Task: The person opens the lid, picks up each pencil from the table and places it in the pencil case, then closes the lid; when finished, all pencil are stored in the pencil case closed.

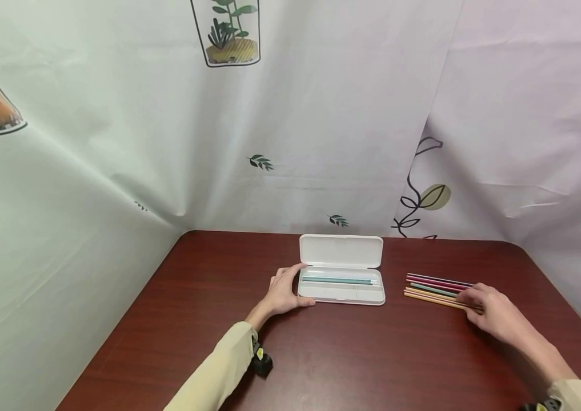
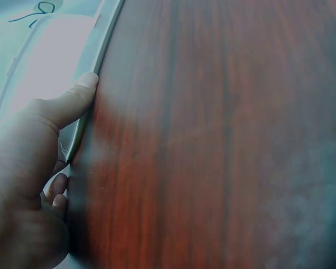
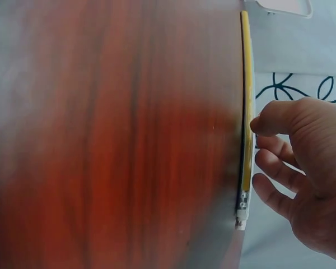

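Observation:
A white pencil case (image 1: 341,294) lies with its lid (image 1: 341,251) raised, and teal pencils (image 1: 339,280) rest in its back compartment. My left hand (image 1: 282,292) holds the case at its left end, the thumb (image 2: 78,101) along the front edge and the fingers toward the back corner. To the right, several coloured pencils (image 1: 429,289) lie side by side on the table. Over their right ends is my right hand (image 1: 496,314), its fingers loosely bent. In the right wrist view the thumb (image 3: 274,119) is beside a yellow pencil (image 3: 247,106); firm contact cannot be made out.
The dark red wooden table (image 1: 362,359) has rounded back corners. A pale wall covering (image 1: 331,142) printed with plants hangs behind it and along the sides. Black devices are strapped at both wrists, the left one (image 1: 261,362) showing plainly.

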Action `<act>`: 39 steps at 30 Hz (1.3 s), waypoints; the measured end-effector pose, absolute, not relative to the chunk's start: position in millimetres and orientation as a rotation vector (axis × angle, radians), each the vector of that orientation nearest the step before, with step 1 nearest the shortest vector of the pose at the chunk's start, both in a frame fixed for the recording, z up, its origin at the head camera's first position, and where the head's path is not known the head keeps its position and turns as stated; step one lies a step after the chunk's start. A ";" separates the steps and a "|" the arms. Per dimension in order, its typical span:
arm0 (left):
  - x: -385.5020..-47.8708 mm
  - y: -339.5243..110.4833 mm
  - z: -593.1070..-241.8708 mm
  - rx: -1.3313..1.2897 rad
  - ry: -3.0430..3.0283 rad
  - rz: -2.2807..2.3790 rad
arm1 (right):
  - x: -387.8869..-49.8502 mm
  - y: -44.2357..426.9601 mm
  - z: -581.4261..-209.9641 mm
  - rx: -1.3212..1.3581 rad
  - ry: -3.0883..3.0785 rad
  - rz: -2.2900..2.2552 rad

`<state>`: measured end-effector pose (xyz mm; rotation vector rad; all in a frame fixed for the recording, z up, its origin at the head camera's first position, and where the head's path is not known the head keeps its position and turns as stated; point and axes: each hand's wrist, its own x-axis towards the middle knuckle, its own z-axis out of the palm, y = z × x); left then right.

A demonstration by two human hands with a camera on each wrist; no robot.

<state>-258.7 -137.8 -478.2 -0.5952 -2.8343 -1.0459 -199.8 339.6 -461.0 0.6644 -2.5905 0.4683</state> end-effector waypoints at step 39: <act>-258.2 -137.1 -477.2 -0.603 -2.825 -1.034 | -200.9 344.7 -459.4 0.627 -2.708 0.451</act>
